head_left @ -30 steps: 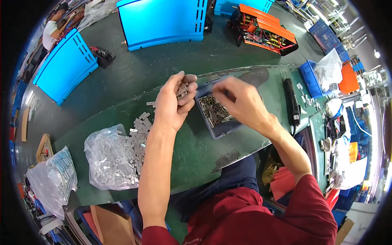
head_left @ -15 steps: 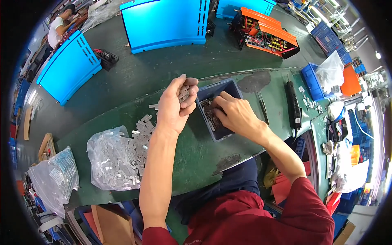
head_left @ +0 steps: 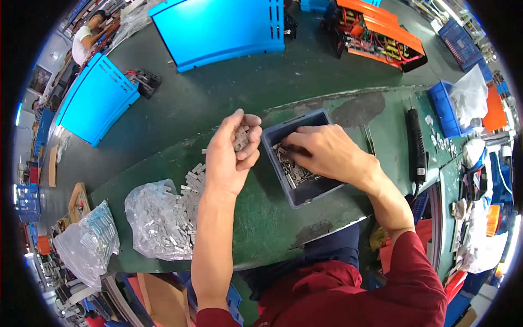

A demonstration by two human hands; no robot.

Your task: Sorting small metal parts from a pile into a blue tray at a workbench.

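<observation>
My left hand [head_left: 224, 158] is raised over the green bench, palm up. Its fingers curl around a handful of small grey metal pieces [head_left: 241, 138]. Beside it stands a dark grey plastic bin [head_left: 287, 197], with small metal parts, perhaps screws, [head_left: 297, 175] in the bottom. My right hand [head_left: 343, 155] reaches into this bin from the right, its bent fingers drawn together among the parts; the fingertips are hidden. Left of my left forearm, a clear plastic bag [head_left: 144, 218] lies with its mouth spilling many of the flat grey metal pieces [head_left: 188, 201] onto the bench.
Right of the bin lie tweezers [head_left: 370, 140] and a black electric screwdriver [head_left: 417, 147]. A blue bin [head_left: 447, 111] holds a plastic bag. Blue panels [head_left: 218, 32] and an orange-cased device [head_left: 381, 35] stand behind. Another bag [head_left: 90, 240] is at left; a person [head_left: 84, 41] sits far left.
The view has shifted a little. My right hand has moved slightly within the bin, so more of the loose parts show below it. My left hand still cups the metal pieces.
</observation>
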